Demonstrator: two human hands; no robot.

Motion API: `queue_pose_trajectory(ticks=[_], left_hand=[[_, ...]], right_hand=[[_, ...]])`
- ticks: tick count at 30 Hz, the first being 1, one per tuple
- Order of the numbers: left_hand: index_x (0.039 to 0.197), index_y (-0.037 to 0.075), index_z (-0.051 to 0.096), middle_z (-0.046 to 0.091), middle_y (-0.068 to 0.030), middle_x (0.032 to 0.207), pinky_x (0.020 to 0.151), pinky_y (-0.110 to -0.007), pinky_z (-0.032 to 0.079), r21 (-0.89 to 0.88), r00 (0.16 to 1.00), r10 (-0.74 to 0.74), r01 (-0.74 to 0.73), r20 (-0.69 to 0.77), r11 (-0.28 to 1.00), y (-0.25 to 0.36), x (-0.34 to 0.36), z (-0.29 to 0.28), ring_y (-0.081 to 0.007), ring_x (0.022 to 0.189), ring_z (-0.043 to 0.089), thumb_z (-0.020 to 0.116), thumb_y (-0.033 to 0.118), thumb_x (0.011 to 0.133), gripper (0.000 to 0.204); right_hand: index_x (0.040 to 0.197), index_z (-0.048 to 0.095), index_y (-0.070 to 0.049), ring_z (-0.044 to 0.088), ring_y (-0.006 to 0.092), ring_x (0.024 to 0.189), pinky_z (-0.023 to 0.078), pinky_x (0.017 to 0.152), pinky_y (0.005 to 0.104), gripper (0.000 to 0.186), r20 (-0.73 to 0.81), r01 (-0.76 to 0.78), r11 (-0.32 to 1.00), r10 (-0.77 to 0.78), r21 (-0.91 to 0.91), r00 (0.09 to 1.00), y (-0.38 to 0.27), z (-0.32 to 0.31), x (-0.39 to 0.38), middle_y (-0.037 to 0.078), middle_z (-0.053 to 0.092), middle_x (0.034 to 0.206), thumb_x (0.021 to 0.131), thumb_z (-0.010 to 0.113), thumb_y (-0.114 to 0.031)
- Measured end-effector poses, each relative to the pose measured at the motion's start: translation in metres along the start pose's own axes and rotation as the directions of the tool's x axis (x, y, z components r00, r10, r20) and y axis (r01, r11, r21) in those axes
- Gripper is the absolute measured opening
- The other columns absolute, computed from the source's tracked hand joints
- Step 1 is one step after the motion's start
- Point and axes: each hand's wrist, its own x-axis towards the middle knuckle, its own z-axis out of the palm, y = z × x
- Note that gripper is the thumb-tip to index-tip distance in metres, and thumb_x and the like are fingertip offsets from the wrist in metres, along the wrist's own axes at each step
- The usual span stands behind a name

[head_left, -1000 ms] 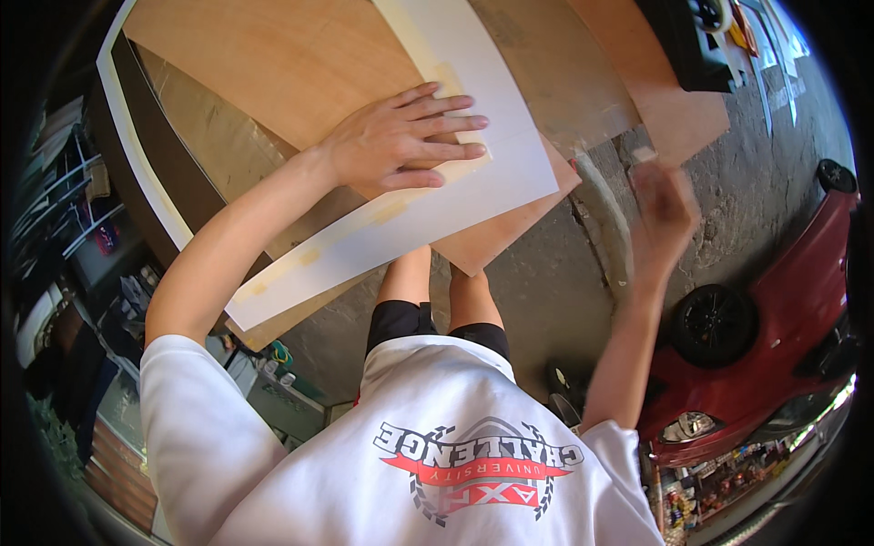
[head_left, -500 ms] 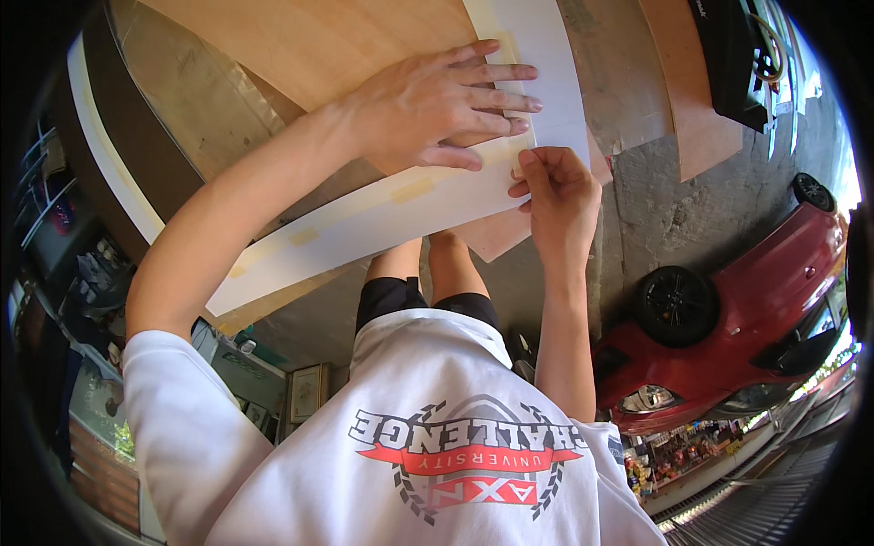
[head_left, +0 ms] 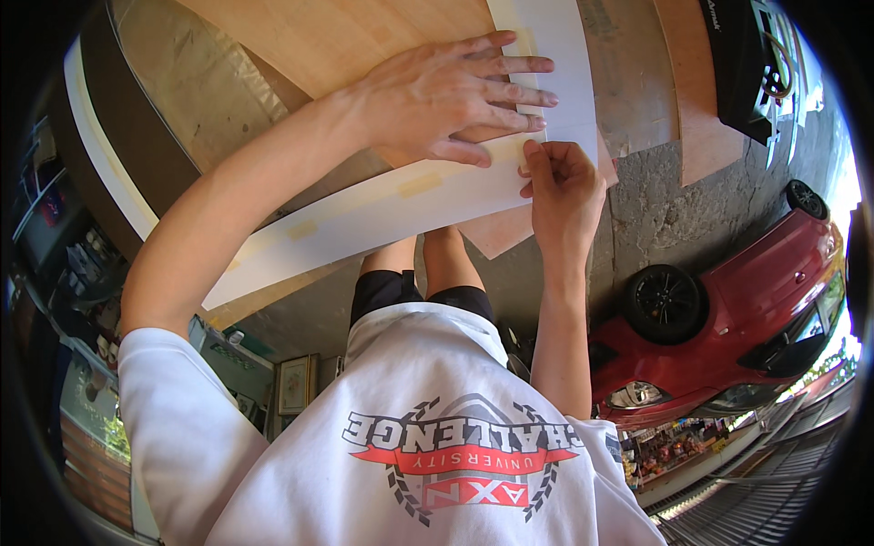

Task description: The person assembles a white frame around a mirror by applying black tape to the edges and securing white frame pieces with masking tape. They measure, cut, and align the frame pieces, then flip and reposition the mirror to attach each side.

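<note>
My left hand (head_left: 455,100) is open, fingers spread and palm down. It presses on the corner where a thin wooden panel (head_left: 309,36) meets the white paper strips. One white paper strip (head_left: 355,218) runs along the panel's near edge, with pieces of cream masking tape (head_left: 421,186) on it. Another white strip (head_left: 569,82) runs away from me along the right edge. Just below the left fingertips, my right hand (head_left: 566,177) pinches thumb against fingers at the corner, on a pale bit of masking tape that the fingers mostly hide.
Brown boards (head_left: 628,73) lie under and right of the work. A black case (head_left: 733,73) stands at the far right. A red car (head_left: 746,291) is parked on the concrete floor (head_left: 655,205). Beyond the left arm lies a dark board with a white strip (head_left: 96,146).
The view has shifted slightly, so the hands and paper appear a little farther right. Both hands keep nearly the same pose, left spread flat and right pinching.
</note>
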Motion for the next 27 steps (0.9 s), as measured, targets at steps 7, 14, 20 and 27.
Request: queue_pose_trajectory(ticks=[7, 14, 20, 27], left_hand=[[0.137, 0.020, 0.061, 0.044, 0.0029, 0.158, 0.125, -0.052, 0.022, 0.002, 1.000, -0.009, 0.009, -0.012, 1.000, 0.000, -0.001, 0.001, -0.0246, 0.152, 0.029, 0.081, 0.034, 0.076, 0.065], [0.137, 0.021, 0.062, 0.043, 0.0032, 0.158, 0.126, -0.052, 0.022, -0.007, 1.000, -0.016, 0.016, -0.017, 1.000, -0.001, -0.003, 0.001, -0.0242, 0.152, 0.028, 0.081, 0.034, 0.076, 0.065], [0.135, 0.024, 0.063, 0.043, 0.0038, 0.158, 0.126, -0.051, 0.021, -0.013, 0.999, -0.027, 0.026, -0.028, 1.000, 0.000, -0.003, 0.003, -0.0236, 0.152, 0.027, 0.081, 0.035, 0.076, 0.063], [0.132, 0.022, 0.066, 0.050, 0.0021, 0.153, 0.127, -0.051, 0.020, 0.019, 1.000, -0.019, 0.019, -0.020, 1.000, -0.001, -0.001, 0.000, -0.0211, 0.152, 0.029, 0.075, 0.042, 0.082, 0.054]], right_hand=[[0.084, 0.067, 0.004, 0.061, 0.0142, 0.055, 0.048, 0.055, 0.0300, 0.028, -0.048, -0.001, 0.997, -0.002, -0.072, 0.999, -0.004, 0.005, 0.001, 0.009, 0.068, 0.067, 0.094, 0.071, -0.021], [0.080, 0.066, 0.003, 0.059, 0.0164, 0.054, 0.047, 0.056, 0.0330, 0.033, -0.128, 0.021, 0.987, -0.041, -0.158, 0.991, -0.004, 0.011, -0.003, 0.008, 0.064, 0.062, 0.093, 0.074, -0.026], [0.077, 0.064, 0.001, 0.059, 0.0195, 0.053, 0.047, 0.056, 0.0346, 0.037, -0.179, 0.064, 0.980, -0.098, -0.187, 0.979, -0.003, 0.016, -0.003, 0.009, 0.063, 0.060, 0.092, 0.075, -0.030], [0.075, 0.063, 0.001, 0.058, 0.0211, 0.054, 0.048, 0.058, 0.0368, 0.049, -0.143, -0.023, 0.880, -0.051, -0.475, 0.988, -0.002, 0.006, 0.001, 0.009, 0.062, 0.060, 0.088, 0.078, -0.044]])
